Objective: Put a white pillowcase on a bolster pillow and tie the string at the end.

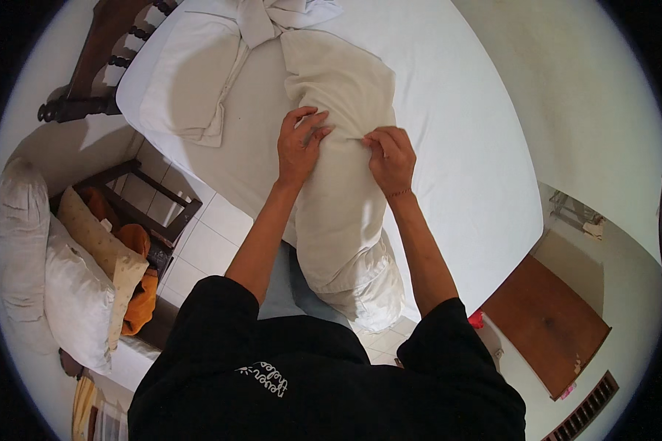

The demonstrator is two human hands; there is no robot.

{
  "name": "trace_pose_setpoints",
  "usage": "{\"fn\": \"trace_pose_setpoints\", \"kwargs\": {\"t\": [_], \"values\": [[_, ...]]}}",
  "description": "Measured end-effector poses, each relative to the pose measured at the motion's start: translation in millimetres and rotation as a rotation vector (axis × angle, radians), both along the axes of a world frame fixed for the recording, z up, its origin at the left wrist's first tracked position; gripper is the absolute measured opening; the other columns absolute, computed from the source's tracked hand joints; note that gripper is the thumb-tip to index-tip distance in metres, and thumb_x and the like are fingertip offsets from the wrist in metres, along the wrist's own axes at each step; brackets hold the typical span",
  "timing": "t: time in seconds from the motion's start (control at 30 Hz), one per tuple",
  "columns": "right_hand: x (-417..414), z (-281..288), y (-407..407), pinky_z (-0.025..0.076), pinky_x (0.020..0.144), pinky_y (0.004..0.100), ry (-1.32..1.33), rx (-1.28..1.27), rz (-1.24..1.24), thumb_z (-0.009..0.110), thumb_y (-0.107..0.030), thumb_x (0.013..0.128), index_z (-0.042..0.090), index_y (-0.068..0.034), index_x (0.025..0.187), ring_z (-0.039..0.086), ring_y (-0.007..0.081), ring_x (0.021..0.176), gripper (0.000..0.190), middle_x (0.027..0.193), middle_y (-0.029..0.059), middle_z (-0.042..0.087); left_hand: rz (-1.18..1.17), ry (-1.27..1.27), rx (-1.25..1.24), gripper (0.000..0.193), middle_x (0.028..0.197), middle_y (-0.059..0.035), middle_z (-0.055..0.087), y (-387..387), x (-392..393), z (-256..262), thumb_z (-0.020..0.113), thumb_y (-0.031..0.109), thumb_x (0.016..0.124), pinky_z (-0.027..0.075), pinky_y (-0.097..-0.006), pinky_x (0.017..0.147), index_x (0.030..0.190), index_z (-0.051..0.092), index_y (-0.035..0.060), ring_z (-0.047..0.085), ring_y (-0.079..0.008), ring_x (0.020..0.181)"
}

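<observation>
A long bolster lies lengthwise before me, its near end hanging past the bed's edge toward my body. A cream fabric cover (339, 209) encases most of it, and a shiny white end (378, 292) shows nearest me. Beyond my hands the cover spreads flatter and wrinkled. My right hand (391, 160) pinches a fold of it on the right side between thumb and fingers. On the left side, my left hand (300, 146) touches the cover with bent fingers; whether cloth is caught between thumb and fingers is unclear.
The bed (452, 165) has a white sheet. Folded cream cloth (190, 82) and crumpled white cloth (287, 14) lie on it. A dark wooden headboard (96, 60) stands left. Pillows (80, 292) and an orange cloth (138, 292) sit by a dark wooden frame (160, 204). A brown wooden panel (549, 325) is right.
</observation>
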State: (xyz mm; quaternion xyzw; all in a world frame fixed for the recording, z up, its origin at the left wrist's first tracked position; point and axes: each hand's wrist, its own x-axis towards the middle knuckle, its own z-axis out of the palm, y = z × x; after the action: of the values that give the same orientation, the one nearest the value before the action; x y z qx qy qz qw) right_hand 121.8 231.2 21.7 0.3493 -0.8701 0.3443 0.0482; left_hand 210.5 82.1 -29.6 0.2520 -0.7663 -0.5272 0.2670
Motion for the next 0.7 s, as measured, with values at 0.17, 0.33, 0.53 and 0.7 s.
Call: {"fn": "trace_pose_setpoints", "kwargs": {"t": [0.17, 0.33, 0.53, 0.7], "values": [[18, 3, 17, 0.048, 0.061, 0.0313, -0.048, -0.147, -0.080, 0.071, 0.010, 0.064, 0.066, -0.005, 0.075, 0.059, 0.0213, 0.072, 0.019, 0.076, 0.0046, 0.062, -0.078, 0.089, -0.080, 0.023, 0.091, -0.0049, 0.062, 1, -10, -9, 0.070, -0.010, 0.067, 0.048, -0.0341, 0.076, 0.083, 0.069, 0.0060, 0.058, -0.0229, 0.090], [18, 23, 29, 0.048, 0.061, 0.0302, -0.052, -0.175, -0.143, 0.070, 0.013, 0.064, 0.068, -0.005, 0.076, 0.059, 0.0199, 0.071, 0.021, 0.074, 0.0046, 0.063, -0.097, 0.163, -0.039, 0.020, 0.083, -0.0037, 0.062, 3, -4, 4, 0.067, -0.012, 0.063, 0.047, -0.0323, 0.071, 0.075, 0.067, 0.0053, 0.057, -0.0222, 0.084], [18, 45, 27, 0.049, 0.063, 0.0302, -0.161, -0.135, -0.099, 0.069, 0.012, 0.067, 0.067, -0.004, 0.077, 0.060, 0.0205, 0.072, 0.019, 0.076, 0.0056, 0.063, -0.159, 0.182, 0.013, 0.022, 0.080, -0.0040, 0.061, 2, 10, 20, 0.065, -0.013, 0.063, 0.047, -0.0316, 0.071, 0.075, 0.068, 0.0049, 0.058, -0.0212, 0.081], [-6, 47, 17, 0.050, 0.065, 0.0315, -0.297, -0.037, -0.046, 0.067, 0.007, 0.072, 0.065, -0.004, 0.078, 0.061, 0.0225, 0.075, 0.013, 0.078, 0.0061, 0.062, -0.192, 0.147, 0.045, 0.025, 0.081, -0.0052, 0.060, -8, -1, 21, 0.063, -0.016, 0.066, 0.050, -0.0309, 0.067, 0.078, 0.070, 0.0047, 0.059, -0.0204, 0.079]]}}
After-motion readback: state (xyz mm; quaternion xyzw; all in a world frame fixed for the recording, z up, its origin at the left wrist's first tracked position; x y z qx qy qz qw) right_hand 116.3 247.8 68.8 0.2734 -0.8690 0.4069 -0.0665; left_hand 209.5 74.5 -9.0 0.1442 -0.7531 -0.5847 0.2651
